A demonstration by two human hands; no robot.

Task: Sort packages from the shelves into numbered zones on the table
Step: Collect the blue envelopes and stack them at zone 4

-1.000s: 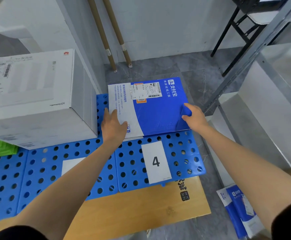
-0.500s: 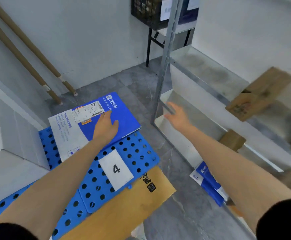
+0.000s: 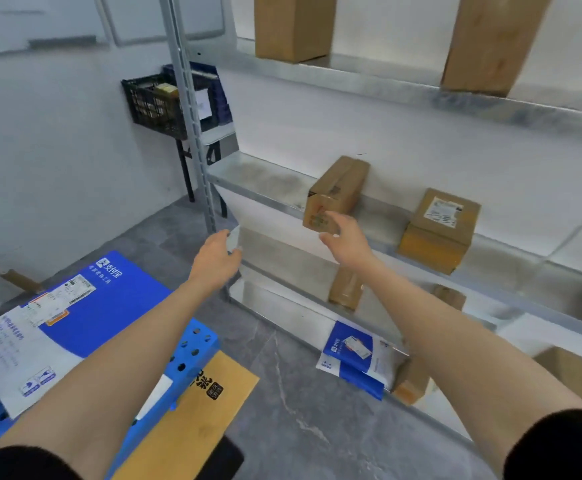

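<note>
- Leave the flat blue-and-white plastic mailer (image 3: 75, 327) alone: already down on the blue perforated plastic panel (image 3: 201, 342) over the pale wooden desk (image 3: 192, 407), apparently sorted.
- Bring the left hand (image 3: 215, 261) across from beside the grey slotted metal upright (image 3: 192, 140): empty at present, fingers loosely extended, in the air. Set against the near left face of the box to share the lift, steering clear of the upright.
- Treat the small brown taped cardboard box (image 3: 334, 194) as the package to fetch, judging by the reach: skewed on the grey metal middle shelf (image 3: 258, 181), front end seemingly past the shelf's lip. Expect light and rigid, and likely to pivot or tip off if nudged at one corner only.
- Finish the reach with the right hand (image 3: 346, 242): open, fingers spread, holding nothing, right at the box's lower front corner; touching or just short, impossible to tell through the blur. Put thumb on one side and fingers on the opposite, close firmly before pulling, then draw straight off the shelf rather than sideways.
- Check the box's label once in hand, to choose the numbered zone.
- Ignore the squat brown cardboard box with a white label on top (image 3: 443, 230), farther right on the same shelf and well apart: no obstacle, a job for another turn.
</note>
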